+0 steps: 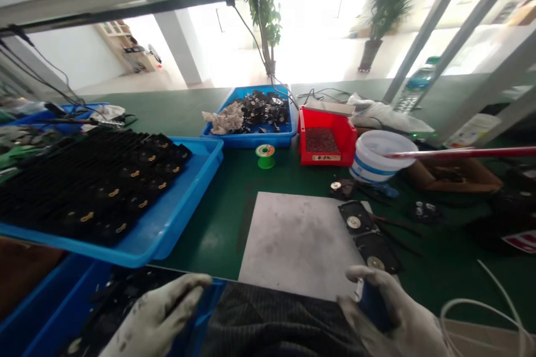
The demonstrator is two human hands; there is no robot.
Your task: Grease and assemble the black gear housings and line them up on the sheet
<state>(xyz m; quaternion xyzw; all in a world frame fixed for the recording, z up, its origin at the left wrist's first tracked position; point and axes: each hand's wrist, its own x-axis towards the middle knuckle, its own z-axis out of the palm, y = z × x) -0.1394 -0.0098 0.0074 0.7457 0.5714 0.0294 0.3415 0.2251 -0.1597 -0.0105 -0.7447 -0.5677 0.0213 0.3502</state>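
Gloved right hand (397, 312) sat nearest, fingers wrapped round a dark blue object (372, 304) by the grey sheet (297, 240)'s near right corner. Black parts (371, 240) overlapped the sheet's right edge. Gloved left hand (157, 315), fingers loosely parted, hung over a blue bin (62, 312).

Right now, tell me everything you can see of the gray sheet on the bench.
The gray sheet is pale, flat and roughly rectangular, with darker smudges across it; its material is hard to tell. It lies on the green bench, its near edge by the bench's front. Black parts with round silvery discs lie over its right edge. The gloved right hand shows in front of its near right corner; whether they touch is unclear.
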